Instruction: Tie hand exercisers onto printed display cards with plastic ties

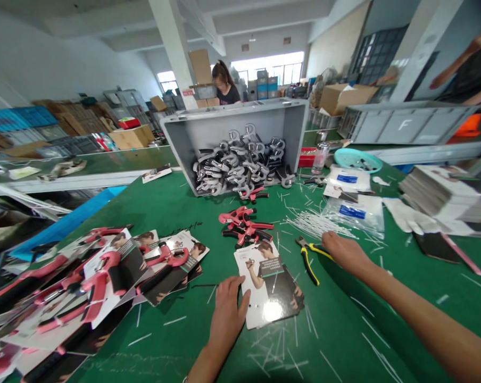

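The pliers [303, 247] lie right of the card stack [269, 290], the bin [208, 130] behind.

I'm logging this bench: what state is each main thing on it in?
Pliers: handles spread apart
Cards: stacked flat, printed side up
White strips: bunched, some scattered
Loose pink grips: off cards
Carded pink grips: heaped at left
Gray bin: on its side, partly filled
Turquoise bowl: upright, holding small dark items
Clear bottle: upright

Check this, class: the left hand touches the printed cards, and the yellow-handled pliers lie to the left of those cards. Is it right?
No: the head view shows the yellow-handled pliers to the right of the printed cards, which the left hand touches.
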`<state>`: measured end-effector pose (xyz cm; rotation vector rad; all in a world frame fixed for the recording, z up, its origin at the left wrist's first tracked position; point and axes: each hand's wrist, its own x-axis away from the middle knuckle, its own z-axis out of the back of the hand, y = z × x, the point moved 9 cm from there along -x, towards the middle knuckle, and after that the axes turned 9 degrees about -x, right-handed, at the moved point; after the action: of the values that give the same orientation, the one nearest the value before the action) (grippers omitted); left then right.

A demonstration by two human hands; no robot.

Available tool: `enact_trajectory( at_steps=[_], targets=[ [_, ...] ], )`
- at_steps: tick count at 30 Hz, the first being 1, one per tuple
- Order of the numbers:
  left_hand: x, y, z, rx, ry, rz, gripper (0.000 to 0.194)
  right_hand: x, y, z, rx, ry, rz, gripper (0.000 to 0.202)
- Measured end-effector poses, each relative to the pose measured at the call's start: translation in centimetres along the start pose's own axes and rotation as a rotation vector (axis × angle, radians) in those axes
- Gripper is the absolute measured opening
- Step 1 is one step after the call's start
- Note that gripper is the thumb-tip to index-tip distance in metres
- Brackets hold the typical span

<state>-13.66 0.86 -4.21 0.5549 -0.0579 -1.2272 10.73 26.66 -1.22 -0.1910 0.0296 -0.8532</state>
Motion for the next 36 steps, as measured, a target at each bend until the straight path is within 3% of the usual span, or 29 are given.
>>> enact_trajectory(
  at_steps=[5,8,11,16,22,25,28,31,33,36],
  targets=[
    [0.1,-0.4,0.2,0.076,0.000,0.046,0.033,1.3,0.7,3.9,-0.079,0.092,-0.072,0.017],
    [0.0,-0.4,1.8,0.188,0.101,0.131,0.027,2.1,-1.9,4.6,-0.503,0.047,-0.029,0.023],
    [-0.5,1.4,3.4,0.418,0.117,0.192,0.024,3.2,-6.7,3.1,-0.998,-0.154,0.010,0.029],
    [-2.3,5.4,4.1,0.867,-0.056,0.265,0.027,5.0,-13.9,-0.4,-1.424,-0.452,0.031,0.034],
    [-1.0,6.1,3.0,1.213,-0.218,0.332,0.018,8.0,-19.9,-3.6,-1.734,-0.854,0.014,0.038],
    [0.3,5.8,2.2,1.281,-0.271,0.368,0.020,9.3,-21.6,-4.7,-1.833,-0.969,0.011,0.038],
    [0.7,4.4,2.4,1.188,-0.175,0.435,0.022,9.6,-22.1,-5.5,-1.777,-0.932,0.048,0.036],
    [0.2,3.1,3.2,1.067,-0.066,0.464,0.023,8.8,-21.5,-5.8,-1.625,-0.773,0.071,0.035],
    [-0.2,2.6,3.4,0.956,-0.075,0.444,0.025,8.0,-20.7,-5.7,-1.582,-0.648,0.050,0.036],
    [-0.5,1.0,3.5,0.572,-0.084,0.431,0.028,6.7,-18.8,-5.9,-1.629,-0.486,-0.068,0.036]
  ],
)
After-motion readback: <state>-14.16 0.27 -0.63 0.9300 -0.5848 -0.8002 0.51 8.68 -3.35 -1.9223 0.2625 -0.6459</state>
